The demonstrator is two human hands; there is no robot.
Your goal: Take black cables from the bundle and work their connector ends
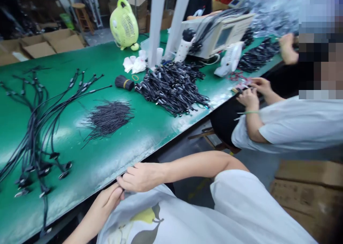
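Observation:
My left hand and my right hand meet at the table's front edge, close to my body. Both have their fingers closed and pressed together at the tips. Whatever lies between them is hidden or too small to make out. Beyond them on the green table is a loose pile of thin black ties. To the left, long black cables with connectors lie spread out, one end hanging over the edge. A heap of bundled black cables sits farther back, beside a banded bundle of black ties.
A green fan and white paper rolls stand at the back near white posts. A boxy tester and a small white fan are to the right. A co-worker's hands handle small parts there. Cardboard boxes stand behind.

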